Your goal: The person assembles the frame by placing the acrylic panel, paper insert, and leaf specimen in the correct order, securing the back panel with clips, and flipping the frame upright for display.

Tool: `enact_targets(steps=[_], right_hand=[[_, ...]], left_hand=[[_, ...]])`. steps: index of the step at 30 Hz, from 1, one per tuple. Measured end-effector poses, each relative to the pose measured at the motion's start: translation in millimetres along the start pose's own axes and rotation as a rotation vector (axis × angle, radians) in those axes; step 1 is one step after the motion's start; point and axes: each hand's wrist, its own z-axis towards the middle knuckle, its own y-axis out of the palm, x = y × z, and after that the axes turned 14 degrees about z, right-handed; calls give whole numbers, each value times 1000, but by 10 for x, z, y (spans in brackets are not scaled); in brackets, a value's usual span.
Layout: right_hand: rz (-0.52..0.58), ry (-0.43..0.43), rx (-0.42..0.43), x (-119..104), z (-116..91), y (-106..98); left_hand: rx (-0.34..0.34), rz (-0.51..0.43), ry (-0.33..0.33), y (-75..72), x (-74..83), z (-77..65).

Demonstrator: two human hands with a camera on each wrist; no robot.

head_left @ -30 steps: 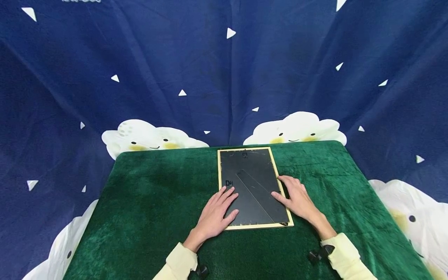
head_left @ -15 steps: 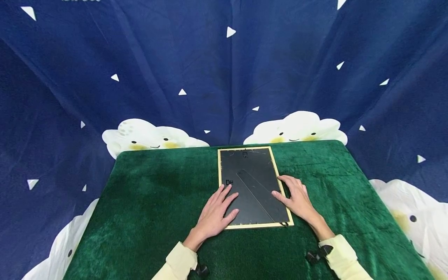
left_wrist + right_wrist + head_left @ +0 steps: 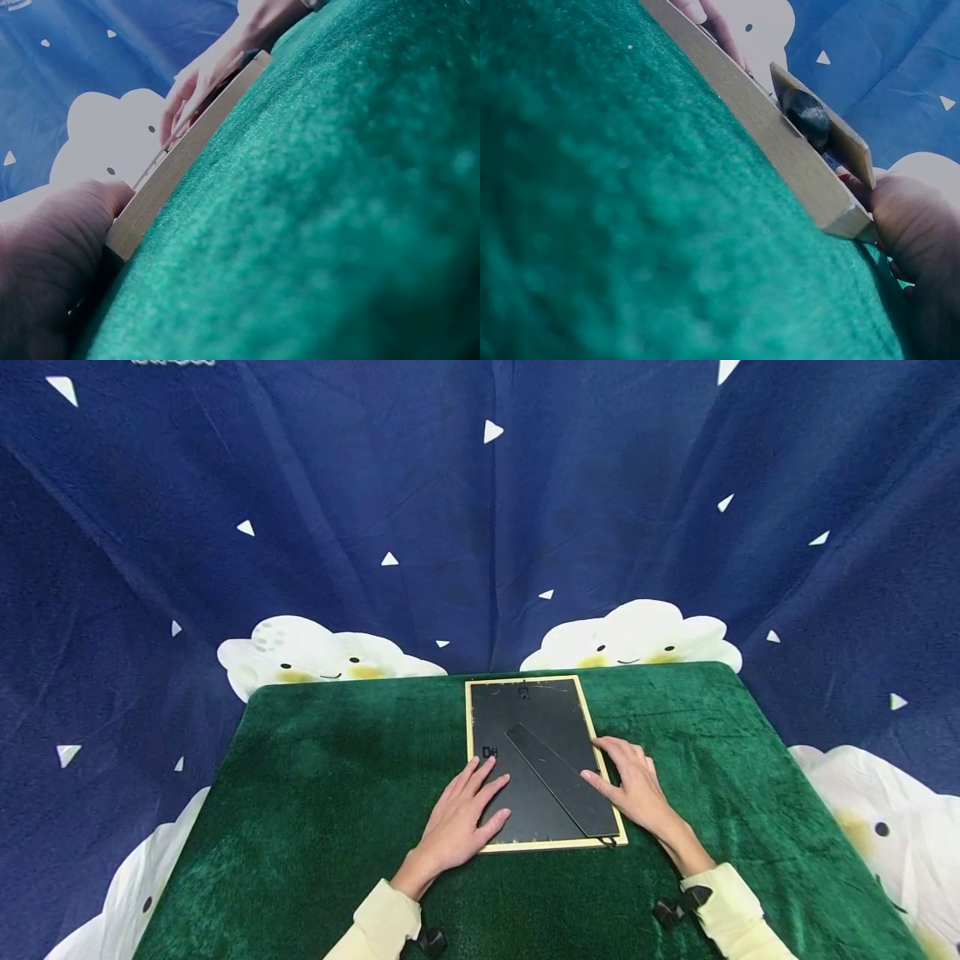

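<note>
A picture frame [image 3: 547,710] with a pale wooden border and black backing lies face down. Its black easel leg [image 3: 566,789] slants across the back, its near end lifted off the backing. A dark ribbon [image 3: 807,118] shows under the raised leg in the right wrist view. My left hand [image 3: 463,818] rests on the frame's near left part, fingers spread and fairly straight over the backing. With my right hand [image 3: 637,785] I grip the frame's right edge, the thumb over the backing beside the leg and the fingers along the outer side.
Green plush cloth [image 3: 337,777] covers the table under the frame. Behind and around it hangs a blue curtain [image 3: 360,468] printed with white clouds and triangles. Dark wrist straps with small devices [image 3: 678,903] sit at the yellowish cuffs.
The near end of the easel leg has risen off the backing, and its ribbon loop shows more by the bottom edge. My left fingers have shifted slightly left; my right hand has hardly moved.
</note>
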Motion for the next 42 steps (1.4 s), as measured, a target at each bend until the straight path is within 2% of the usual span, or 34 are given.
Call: enact_targets(steps=[12,24,32,42], right_hand=[[-8,-19,8,19,6,12],[-14,-15,-29,-1,13,-5],[-58,-2,-60,-53,19,-24],[-170,-10,-92,-91,63,-59]], left_hand=[[-8,9,-1,-6,-4,-13],[-11,13,0,-18,-10,-2],[-2,18,4,-9,-17,3],[7,22,7,-2,-10,9]])
